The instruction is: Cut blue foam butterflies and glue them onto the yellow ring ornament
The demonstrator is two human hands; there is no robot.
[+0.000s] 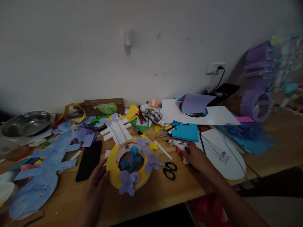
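Observation:
A yellow paper ring (113, 164) decorated with purple paper flowers (129, 181) sits at the table's front. Inside its opening is a blue paper flower (131, 160). My left hand (96, 179) grips the ring's left edge between thumb and fingers. To the right, my right hand (195, 157) is closed round a white hot glue gun (178, 144) with an orange trigger, its nozzle pointing left. Between the ring and that hand lie black-handled scissors (169, 170). Behind the ring rests a yellow-handled utility knife (149, 142), beside a white paper strip (163, 149).
Left are a black phone (88, 161), a blue painted cutout (44, 176) and a steel bowl (28, 123). A brown box (104, 106) stands against the wall. Blue paper (186, 130), white board (222, 115) and purple tape rolls (257, 105) lie right. Paper scraps crowd the back.

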